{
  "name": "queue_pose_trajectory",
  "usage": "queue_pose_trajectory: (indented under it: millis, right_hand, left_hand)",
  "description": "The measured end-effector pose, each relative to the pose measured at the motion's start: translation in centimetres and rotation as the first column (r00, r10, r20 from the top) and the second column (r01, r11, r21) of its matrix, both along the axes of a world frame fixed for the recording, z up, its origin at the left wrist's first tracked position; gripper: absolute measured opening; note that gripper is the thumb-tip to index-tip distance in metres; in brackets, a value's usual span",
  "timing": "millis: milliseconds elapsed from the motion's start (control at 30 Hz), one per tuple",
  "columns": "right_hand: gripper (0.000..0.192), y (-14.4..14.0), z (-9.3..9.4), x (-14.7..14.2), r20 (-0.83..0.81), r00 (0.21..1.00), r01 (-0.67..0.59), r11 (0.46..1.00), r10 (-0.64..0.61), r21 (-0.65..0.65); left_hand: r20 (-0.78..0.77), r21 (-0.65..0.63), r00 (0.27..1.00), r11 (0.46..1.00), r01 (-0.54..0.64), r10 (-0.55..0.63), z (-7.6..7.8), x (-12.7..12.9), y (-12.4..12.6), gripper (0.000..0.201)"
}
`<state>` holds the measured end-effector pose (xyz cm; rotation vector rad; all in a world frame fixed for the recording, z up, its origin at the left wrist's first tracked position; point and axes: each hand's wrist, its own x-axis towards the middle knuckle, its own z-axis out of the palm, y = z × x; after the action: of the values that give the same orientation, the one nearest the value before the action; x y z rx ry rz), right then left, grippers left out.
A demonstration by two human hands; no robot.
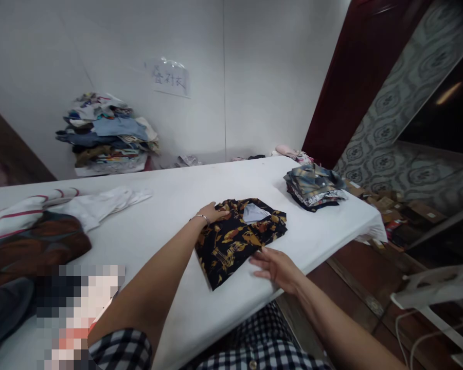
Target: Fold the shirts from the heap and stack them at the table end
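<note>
A black shirt with an orange and yellow leaf print lies folded on the white-covered table, its pale lining showing at the collar. My left hand rests on its far left part, fingers stretched over the fabric. At the near edge, my right hand is palm inward with fingers apart; the thumb is at the shirt's edge and the other fingers are beside it over the table. To the right sits a stack of folded shirts, a plaid one on top.
A tall pile of clothes stands against the wall at the back left. Loose garments lie on the left, including a brown one and a white one. Cardboard boxes and a white plastic stool are off the table's right side.
</note>
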<state>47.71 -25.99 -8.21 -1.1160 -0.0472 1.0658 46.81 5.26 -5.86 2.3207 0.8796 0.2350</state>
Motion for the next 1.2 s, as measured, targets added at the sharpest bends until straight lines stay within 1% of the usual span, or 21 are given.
queue_pose_trajectory:
  millis: [133,200,267,333,433,467,500,533,567,633,700,733,767,833,900,967,1000,1033,1100,1167,1200]
  right_hand:
    - [0.024,2.4,-0.5,0.1,-0.035,0.998,0.049,0.998,-0.048,0.03]
    - [0.027,3.4,-0.6,0.1,-0.02,0.999,0.035,0.999,-0.034,0.021]
    - [0.032,4.1,-0.6,0.0,0.013,1.0,0.023,1.0,-0.024,0.019]
    - [0.035,4.7,-0.3,0.0,0.065,0.997,0.043,0.999,-0.045,0.022]
    - [0.038,5.8,1.2,0.8,0.176,0.98,0.084,0.993,-0.098,0.085]
    - [0.039,6.4,2.2,1.4,0.213,0.97,0.093,0.988,-0.117,0.12]
    - [0.04,7.0,3.3,2.2,0.253,0.958,0.096,0.982,-0.135,0.162]
    - [0.04,7.8,4.6,3.1,0.3,0.941,0.096,0.974,-0.156,0.206]
    - [0.04,8.6,6.0,4.1,0.355,0.917,0.092,0.964,-0.18,0.251]
    - [0.037,10.1,9.0,6.0,0.5,0.833,0.069,0.94,-0.238,0.333]
    - [0.033,11.1,11.4,7.5,0.617,0.734,0.036,0.924,-0.284,0.382]
    - [0.032,11.4,12.1,7.8,0.65,0.7,0.022,0.919,-0.295,0.394]
    - [0.032,11.4,12.3,8.0,0.668,0.682,0.01,0.917,-0.298,0.4]
    - [0.035,10.6,11.0,7.6,0.684,0.682,-0.016,0.93,-0.258,0.368]
    - [0.036,9.1,7.8,6.5,0.71,0.687,-0.06,0.962,-0.154,0.267]
    - [0.033,6.9,3.7,5.0,0.738,0.675,-0.139,0.984,0.011,0.113]
    - [0.031,5.7,1.8,4.2,0.755,0.648,-0.2,0.979,0.102,0.039]
    - [0.028,4.5,0.2,3.4,0.783,0.593,-0.263,0.964,0.188,-0.033]
    - [0.023,2.4,-1.6,2.0,0.86,0.433,-0.317,0.939,0.271,-0.137]
    - [0.023,1.0,-2.0,1.2,0.914,0.298,-0.318,0.931,0.275,-0.177]
    - [0.025,0.5,-1.8,1.0,0.926,0.264,-0.328,0.928,0.271,-0.178]
  left_hand:
    - [-0.101,-0.163,0.995,0.987,0.002,-0.018,0.4,1.2,-0.5,0.05]
    - [-0.128,-0.276,0.991,0.961,0.003,-0.04,0.9,0.9,-0.9,0.04]
    - [-0.133,-0.388,0.989,0.922,0.012,-0.069,1.5,0.0,-1.0,0.038]
    - [-0.087,-0.545,0.992,0.838,0.03,-0.092,2.2,-1.2,-0.8,0.041]
    - [0.084,-0.757,0.996,0.647,0.091,-0.042,3.7,-3.0,0.3,0.045]
    - [0.161,-0.786,0.987,0.604,0.13,-0.003,4.4,-3.4,0.7,0.046]
    - [0.247,-0.786,0.968,0.593,0.174,0.044,5.3,-3.8,1.1,0.046]
    - [0.345,-0.766,0.934,0.604,0.221,0.096,6.3,-4.2,1.5,0.046]
    - [0.449,-0.728,0.881,0.633,0.264,0.148,7.3,-4.5,1.7,0.047]
    - [0.633,-0.613,0.743,0.727,0.31,0.217,9.5,-5.1,1.9,0.049]
    - [0.749,-0.476,0.627,0.833,0.283,0.216,11.1,-6.3,1.5,0.051]
    - [0.772,-0.415,0.604,0.876,0.246,0.196,11.4,-7.1,1.0,0.052]
    - [0.774,-0.364,0.609,0.909,0.201,0.175,11.4,-8.2,0.5,0.051]
    - [0.719,-0.282,0.683,0.952,0.118,0.128,10.0,-10.8,-0.9,0.05]
    - [0.608,-0.186,0.793,0.978,0.098,0.036,7.1,-13.7,-2.7,0.047]
    - [0.482,-0.008,0.865,0.987,0.163,-0.139,3.4,-16.8,-4.5,0.034]
    - [0.392,0.082,0.885,0.968,0.237,-0.25,1.6,-18.2,-5.4,0.022]
    - [0.301,0.145,0.895,0.943,0.298,-0.329,0.1,-19.4,-6.3,0.013]
    - [0.183,0.222,0.908,0.915,0.336,-0.378,-2.0,-21.4,-7.7,0.009]
    - [0.138,0.241,0.925,0.918,0.314,-0.353,-2.5,-22.7,-8.6,0.01]
    - [0.134,0.224,0.927,0.922,0.316,-0.35,-2.3,-23.1,-8.8,0.011]
